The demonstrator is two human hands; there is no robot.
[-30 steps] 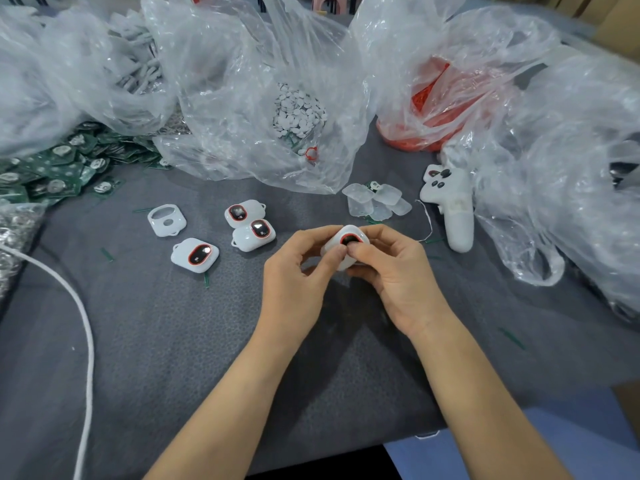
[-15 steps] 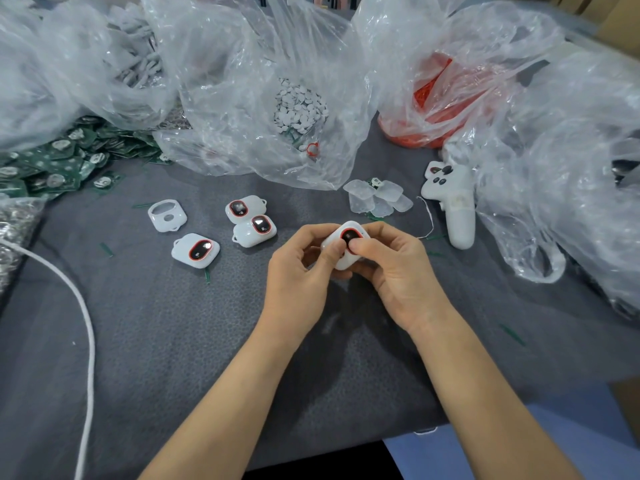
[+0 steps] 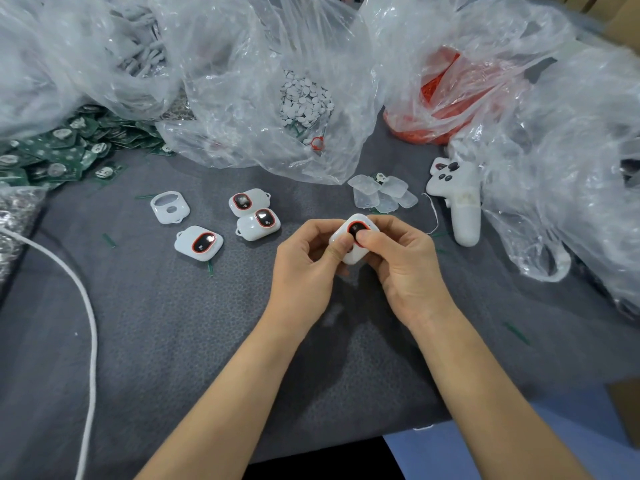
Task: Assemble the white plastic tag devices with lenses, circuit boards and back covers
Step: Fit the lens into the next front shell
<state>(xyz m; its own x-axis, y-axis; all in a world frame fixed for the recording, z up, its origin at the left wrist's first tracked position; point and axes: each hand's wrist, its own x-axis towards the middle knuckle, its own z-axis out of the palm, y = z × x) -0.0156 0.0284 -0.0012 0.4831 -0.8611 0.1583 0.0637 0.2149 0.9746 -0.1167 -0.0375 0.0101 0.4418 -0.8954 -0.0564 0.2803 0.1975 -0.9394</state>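
Observation:
Both hands hold one white tag device with a red-ringed dark lens above the grey mat. My left hand grips its left side, thumb on the front. My right hand grips the right side, its thumb pressing on the lens. Three finished tags lie to the left: one nearest, two close together. An empty white shell lies further left. Clear lenses are piled behind my hands. Green circuit boards are heaped at far left.
Crumpled clear plastic bags line the back: one with white round parts, one with red rings, a large one at right. A white handheld controller lies at right. A white cable runs along the left.
My right thumb has slid onto the lens of the held tag. Both hands stay in the same place, gripping the device.

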